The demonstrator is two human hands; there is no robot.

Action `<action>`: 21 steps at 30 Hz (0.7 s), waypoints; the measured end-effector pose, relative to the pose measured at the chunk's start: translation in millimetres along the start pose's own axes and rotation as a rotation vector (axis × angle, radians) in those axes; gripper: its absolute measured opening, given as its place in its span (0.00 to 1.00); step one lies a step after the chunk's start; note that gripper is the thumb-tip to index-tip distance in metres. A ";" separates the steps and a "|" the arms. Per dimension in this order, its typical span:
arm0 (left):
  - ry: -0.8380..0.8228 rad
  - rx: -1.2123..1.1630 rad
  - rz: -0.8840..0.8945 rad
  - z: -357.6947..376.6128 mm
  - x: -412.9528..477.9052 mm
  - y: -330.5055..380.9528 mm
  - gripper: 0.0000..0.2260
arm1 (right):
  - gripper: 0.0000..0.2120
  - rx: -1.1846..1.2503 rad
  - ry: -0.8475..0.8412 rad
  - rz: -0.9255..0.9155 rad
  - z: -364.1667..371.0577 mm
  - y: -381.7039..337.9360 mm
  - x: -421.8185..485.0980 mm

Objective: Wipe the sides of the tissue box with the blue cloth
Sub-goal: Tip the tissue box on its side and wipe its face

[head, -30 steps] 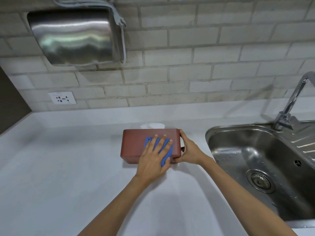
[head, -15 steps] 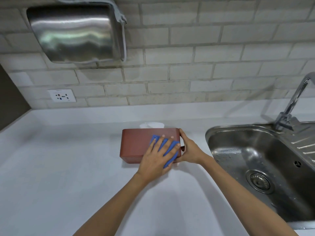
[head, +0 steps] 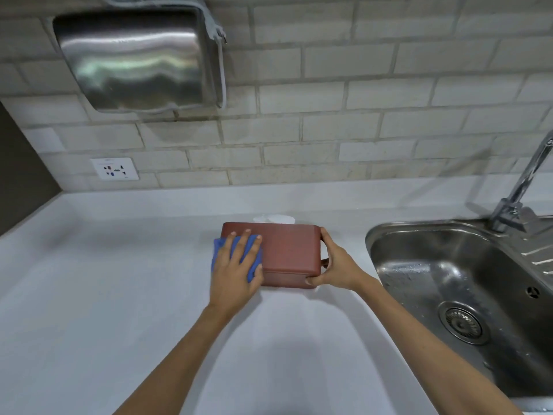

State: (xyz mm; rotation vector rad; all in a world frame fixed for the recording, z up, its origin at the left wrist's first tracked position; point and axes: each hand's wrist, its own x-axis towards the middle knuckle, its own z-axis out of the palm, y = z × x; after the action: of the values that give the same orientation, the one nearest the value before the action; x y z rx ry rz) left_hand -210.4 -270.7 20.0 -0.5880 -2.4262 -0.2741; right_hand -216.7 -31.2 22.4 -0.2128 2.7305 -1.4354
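Observation:
A reddish-brown tissue box (head: pixel 288 253) stands on the white counter (head: pixel 104 295), a white tissue (head: pixel 273 218) poking out behind its top edge. My left hand (head: pixel 236 269) lies flat with fingers spread, pressing the blue cloth (head: pixel 220 250) against the left end of the box's near side. The cloth sticks out past the box's left corner. My right hand (head: pixel 335 263) grips the box's right end, thumb at the lower front corner and fingers over the top edge.
A steel sink (head: pixel 466 295) with a drain (head: pixel 462 322) lies right of the box, its tap (head: pixel 520 193) at the far right. On the brick wall hang a steel dispenser (head: pixel 134 58) and a socket (head: pixel 115 168).
My left hand and the blue cloth have slid from the right part of the box's near side to its left end. My right hand keeps its hold on the right end.

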 end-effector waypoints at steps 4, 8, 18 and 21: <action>-0.125 -0.060 0.106 6.6 33.3 63.3 0.21 | 0.51 -0.006 0.023 0.001 3.2 0.8 -0.6; -0.337 -0.119 0.148 21.0 56.9 99.0 0.25 | 0.33 -0.093 0.053 -0.049 4.9 5.0 1.5; -0.064 -0.084 -0.345 3.9 35.6 4.3 0.26 | 0.51 -0.007 0.032 0.005 5.3 1.7 -5.1; 0.045 -0.224 -0.628 2.4 26.2 -10.6 0.22 | 0.51 -0.022 0.058 -0.007 10.2 0.0 -9.0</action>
State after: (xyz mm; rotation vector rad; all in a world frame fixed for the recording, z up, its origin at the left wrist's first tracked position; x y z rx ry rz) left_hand -235.2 -270.2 33.6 0.1107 -2.4910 -0.8122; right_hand -206.6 -38.2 16.5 -0.1849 2.7949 -1.4366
